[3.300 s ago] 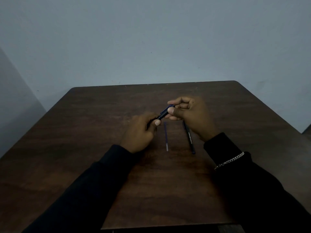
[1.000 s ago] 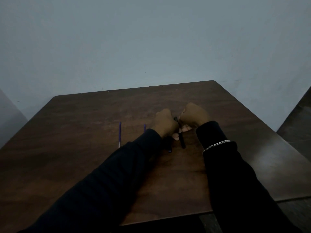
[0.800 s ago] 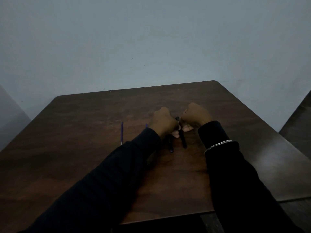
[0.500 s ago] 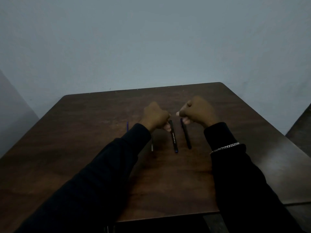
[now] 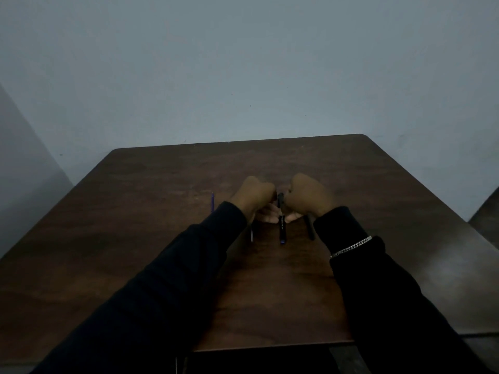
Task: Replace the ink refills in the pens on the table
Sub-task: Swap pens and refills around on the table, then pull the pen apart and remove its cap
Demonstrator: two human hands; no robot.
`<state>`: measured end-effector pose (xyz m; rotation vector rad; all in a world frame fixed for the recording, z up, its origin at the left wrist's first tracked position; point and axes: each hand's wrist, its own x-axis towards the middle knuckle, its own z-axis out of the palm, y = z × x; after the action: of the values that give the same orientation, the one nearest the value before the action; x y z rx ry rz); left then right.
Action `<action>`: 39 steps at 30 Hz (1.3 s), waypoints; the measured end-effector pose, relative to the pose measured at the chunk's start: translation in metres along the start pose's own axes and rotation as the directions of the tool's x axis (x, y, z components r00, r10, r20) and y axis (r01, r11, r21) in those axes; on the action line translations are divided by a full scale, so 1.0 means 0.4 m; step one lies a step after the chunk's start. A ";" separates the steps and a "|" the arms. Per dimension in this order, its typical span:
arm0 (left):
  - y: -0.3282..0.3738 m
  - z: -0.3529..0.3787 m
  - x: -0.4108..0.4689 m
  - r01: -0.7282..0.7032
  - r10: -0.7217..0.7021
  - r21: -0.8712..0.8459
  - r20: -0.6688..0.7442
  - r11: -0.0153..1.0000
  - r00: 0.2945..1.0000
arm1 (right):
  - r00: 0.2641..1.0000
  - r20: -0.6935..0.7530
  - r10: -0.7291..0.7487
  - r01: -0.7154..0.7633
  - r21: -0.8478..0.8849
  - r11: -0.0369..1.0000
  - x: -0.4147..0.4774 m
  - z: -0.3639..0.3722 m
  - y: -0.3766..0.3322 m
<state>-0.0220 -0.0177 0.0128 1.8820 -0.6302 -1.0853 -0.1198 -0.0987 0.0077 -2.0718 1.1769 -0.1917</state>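
Note:
A black pen (image 5: 282,230) lies lengthwise at the middle of the brown table (image 5: 270,292). My left hand (image 5: 253,197) and my right hand (image 5: 307,197) are curled on either side of its far half, and fingertips of both pinch the barrel. Whether the pen is lifted off the wood, I cannot tell. A second black pen (image 5: 311,229) lies just right of it, half hidden under my right wrist. A thin refill (image 5: 251,234) pokes out from under my left sleeve. Another purple refill (image 5: 212,202) lies farther left.
The table stands against a pale wall (image 5: 243,76); its far edge and rounded corners are in view. Dark sleeves cover both forearms, and a chain bracelet (image 5: 351,248) sits on my right wrist. A dark surface (image 5: 486,211) shows at the right edge.
Half a second ago my hands were apart with both pens lying between them. Now both have closed in on the left pen, and my right wrist covers part of the right pen.

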 end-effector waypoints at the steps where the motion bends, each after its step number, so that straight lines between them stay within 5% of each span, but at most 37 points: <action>1: -0.005 0.003 -0.001 -0.006 0.006 -0.003 -0.006 1.000 1.000 | 1.000 -0.004 -0.001 0.001 0.000 1.000 -0.005 0.000 -0.002; 8: -0.022 -0.008 0.010 -0.080 0.072 -0.095 -0.078 0.992 0.994 | 0.999 -0.002 -0.051 0.051 0.172 0.984 -0.007 -0.010 0.004; 13: -0.036 -0.062 0.008 -0.247 0.240 -0.063 -0.106 0.967 0.965 | 0.984 -0.014 -0.179 0.168 0.421 0.891 -0.020 -0.012 -0.016; 24: -0.113 -0.161 -0.055 -0.541 0.536 -0.033 -0.086 0.841 0.840 | 0.908 -0.150 -0.392 0.398 0.605 0.689 -0.039 0.059 -0.050; 39: -0.179 -0.169 -0.024 -0.777 0.829 0.300 -0.104 0.553 0.550 | 0.873 -0.157 -0.462 0.413 0.742 0.528 -0.020 0.093 -0.041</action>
<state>0.0326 0.0548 -0.0270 1.5339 -1.3533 -0.1622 -0.0963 -0.0679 -0.0064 -1.5181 0.3552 -0.7355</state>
